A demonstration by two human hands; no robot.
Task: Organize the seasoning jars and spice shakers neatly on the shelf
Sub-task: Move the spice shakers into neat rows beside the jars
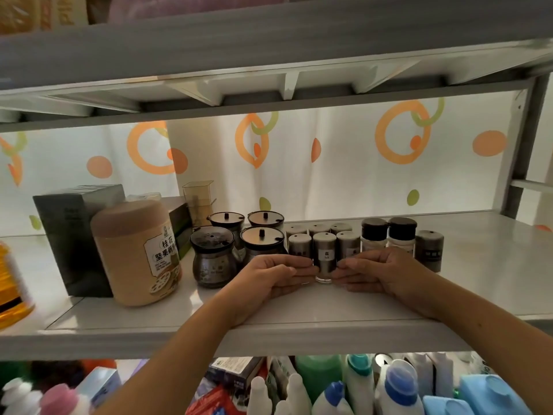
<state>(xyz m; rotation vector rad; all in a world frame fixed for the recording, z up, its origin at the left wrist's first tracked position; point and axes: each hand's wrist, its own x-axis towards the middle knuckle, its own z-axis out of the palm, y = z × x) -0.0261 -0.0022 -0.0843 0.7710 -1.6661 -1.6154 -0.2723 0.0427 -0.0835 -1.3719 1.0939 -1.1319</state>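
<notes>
On the white shelf [329, 313] stand several small grey spice shakers in two rows; the front middle shaker [324, 250] shows a label. My left hand [269, 277] lies with straight fingers against the front left shaker [299, 245]. My right hand [386, 272] mirrors it, fingers straight against the front right shaker [348, 242]. Left of them sit several round dark-lidded seasoning jars, the nearest one [213, 256] at the front. Two black-capped bottles [374, 233] and a lone grey shaker [428, 248] stand to the right.
A tan canister [137, 253] and a dark box [74, 235] occupy the shelf's left side, with an orange bottle [12, 283] at the far left. A clear holder [198, 199] stands behind the jars. Cleaning bottles [398, 387] crowd the shelf below.
</notes>
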